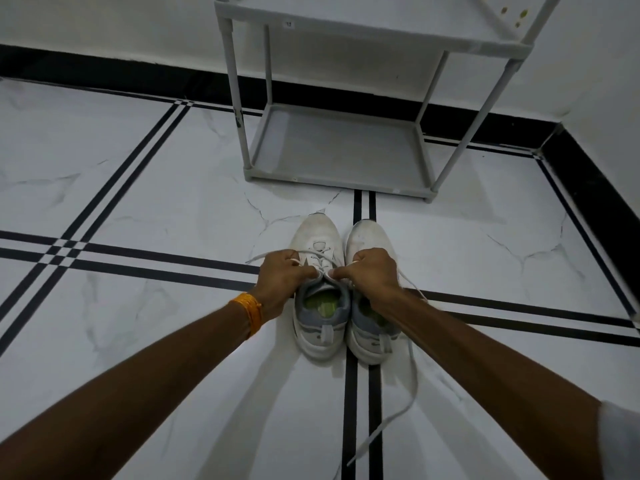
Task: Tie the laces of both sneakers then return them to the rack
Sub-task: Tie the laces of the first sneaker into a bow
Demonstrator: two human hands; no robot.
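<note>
The left sneaker's (317,258) laces (323,270) are pinched between left hand (282,275) and right hand (372,271), toes pointed far toward the rack (341,147).

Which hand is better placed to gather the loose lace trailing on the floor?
Probably the right hand: the loose lace trails beside the right sneaker, under that forearm. The left hand is across the left sneaker.

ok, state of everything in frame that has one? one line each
left sneaker: on the floor, upright, laces being pulled, not yet tied
right sneaker: on the floor beside it, untied, one lace trailing loose on the tiles
left hand: closed on the left sneaker's lace
right hand: closed on the same sneaker's other lace
rack: standing by the wall, bottom shelf bare
</note>
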